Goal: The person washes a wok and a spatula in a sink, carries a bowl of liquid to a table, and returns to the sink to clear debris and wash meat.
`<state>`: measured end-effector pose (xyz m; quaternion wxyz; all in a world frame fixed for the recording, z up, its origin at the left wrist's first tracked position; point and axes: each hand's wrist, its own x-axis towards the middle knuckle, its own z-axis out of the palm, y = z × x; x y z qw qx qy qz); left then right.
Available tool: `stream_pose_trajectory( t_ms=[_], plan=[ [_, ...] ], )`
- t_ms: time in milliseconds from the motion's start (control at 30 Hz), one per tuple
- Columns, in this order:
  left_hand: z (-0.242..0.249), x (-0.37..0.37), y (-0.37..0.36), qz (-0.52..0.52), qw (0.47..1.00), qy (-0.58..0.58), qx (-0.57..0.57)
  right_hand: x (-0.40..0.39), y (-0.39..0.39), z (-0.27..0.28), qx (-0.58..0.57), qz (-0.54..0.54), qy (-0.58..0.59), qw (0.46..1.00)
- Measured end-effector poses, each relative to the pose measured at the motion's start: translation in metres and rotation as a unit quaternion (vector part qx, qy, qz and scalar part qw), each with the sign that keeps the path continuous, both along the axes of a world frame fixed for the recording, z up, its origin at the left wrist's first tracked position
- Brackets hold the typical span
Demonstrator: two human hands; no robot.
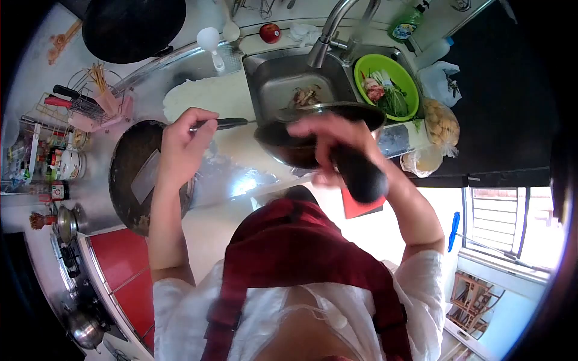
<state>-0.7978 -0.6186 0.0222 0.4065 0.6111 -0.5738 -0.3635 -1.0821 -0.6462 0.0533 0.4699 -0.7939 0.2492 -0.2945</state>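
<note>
My left hand [188, 141] is closed in a pinch around a thin utensil [232, 123] with a dark shaft, which points right toward the pan; its far end is lost at the pan's rim. A deep dark pan [286, 144] is tilted over the front edge of the sink [271, 90]. My right hand [337, 135], smeared by motion, grips the pan by its thick black handle [363, 177], which points back toward me. Brownish food scraps [305, 96] lie in the sink basin, just beyond the pan.
Right of the faucet [325, 45] sits a green basin [364, 63] with meat and leafy greens. A round dark board [129, 186] lies left of my left arm. At the back left stands a black wok [132, 27]; a knife rack [90, 105] is below it.
</note>
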Motion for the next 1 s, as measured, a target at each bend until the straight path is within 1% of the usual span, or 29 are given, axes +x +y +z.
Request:
stream_pose_trajectory(
  t_ms=[67, 100, 133, 233, 300, 367, 400, 433, 500, 533, 600, 633, 667, 700, 733, 800, 833, 867, 900, 933, 967, 1000],
  plan=[
    [0.000, 0.003, 0.004, -0.023, 0.999, -0.033, 0.009, -0.013, 0.025, -0.007, 0.003, 0.032, 0.007, 0.999],
    [-0.001, 0.003, 0.006, -0.026, 0.999, -0.030, 0.010, -0.016, 0.036, -0.007, 0.004, 0.048, 0.019, 0.999],
    [-0.001, 0.000, 0.009, -0.033, 0.999, -0.018, -0.007, -0.018, 0.045, -0.014, -0.044, 0.047, -0.003, 0.998],
    [-0.002, -0.010, 0.019, -0.042, 0.999, -0.015, -0.027, -0.029, 0.068, -0.038, -0.045, 0.068, 0.028, 0.996],
    [-0.006, -0.017, 0.027, -0.040, 0.998, -0.024, -0.032, -0.036, 0.081, -0.052, -0.050, 0.059, 0.040, 0.996],
    [-0.012, -0.024, 0.037, -0.036, 0.998, -0.028, -0.032, -0.041, 0.090, -0.061, -0.092, 0.015, 0.072, 0.993],
    [-0.016, -0.030, 0.043, -0.031, 0.999, -0.024, -0.022, -0.048, 0.091, -0.060, -0.066, 0.023, 0.104, 0.992],
    [-0.019, -0.037, 0.050, -0.026, 0.998, -0.048, -0.014, -0.052, 0.092, -0.060, -0.067, 0.022, 0.104, 0.992],
    [-0.033, -0.057, 0.062, -0.016, 0.997, -0.050, -0.058, -0.061, 0.094, -0.063, -0.161, -0.021, 0.112, 0.980],
    [-0.047, -0.064, 0.068, -0.017, 0.994, -0.077, -0.072, -0.067, 0.097, -0.064, -0.163, -0.019, 0.110, 0.980],
    [-0.064, -0.087, 0.087, 0.000, 0.995, -0.088, -0.054, -0.084, 0.105, -0.068, -0.177, -0.022, 0.169, 0.969],
    [-0.072, -0.097, 0.096, 0.008, 0.994, -0.096, -0.053, -0.091, 0.110, -0.070, -0.179, -0.020, 0.166, 0.970],
    [-0.073, -0.107, 0.105, 0.011, 0.994, -0.099, -0.054, -0.098, 0.115, -0.075, -0.201, -0.050, 0.175, 0.962],
    [-0.074, -0.116, 0.114, -0.001, 0.997, -0.079, -0.023, -0.104, 0.123, -0.080, -0.222, -0.081, 0.185, 0.954],
    [-0.075, -0.126, 0.125, -0.013, 0.998, -0.057, 0.009, -0.110, 0.134, -0.086, -0.221, -0.080, 0.184, 0.954],
    [-0.095, -0.146, 0.143, -0.019, 0.999, -0.047, 0.019, -0.125, 0.156, -0.102, -0.170, -0.145, 0.293, 0.930],
    [-0.107, -0.155, 0.150, -0.026, 0.999, -0.037, 0.026, -0.130, 0.164, -0.110, -0.173, -0.144, 0.292, 0.930],
    [-0.119, -0.163, 0.158, -0.046, 0.998, -0.025, 0.041, -0.132, 0.171, -0.118, -0.128, -0.167, 0.279, 0.937],
    [-0.131, -0.172, 0.165, -0.043, 0.998, -0.026, 0.039, -0.136, 0.177, -0.127, -0.082, -0.189, 0.265, 0.942],
    [-0.141, -0.180, 0.170, -0.050, 0.998, 0.029, 0.023, -0.142, 0.181, -0.138, -0.060, -0.159, 0.289, 0.942],
    [-0.149, -0.187, 0.173, -0.057, 0.995, 0.083, 0.006, -0.147, 0.185, -0.156, -0.062, -0.158, 0.287, 0.943],
    [-0.152, -0.193, 0.175, -0.072, 0.986, 0.151, 0.018, -0.151, 0.188, -0.177, 0.051, -0.143, 0.223, 0.963]
  ],
)
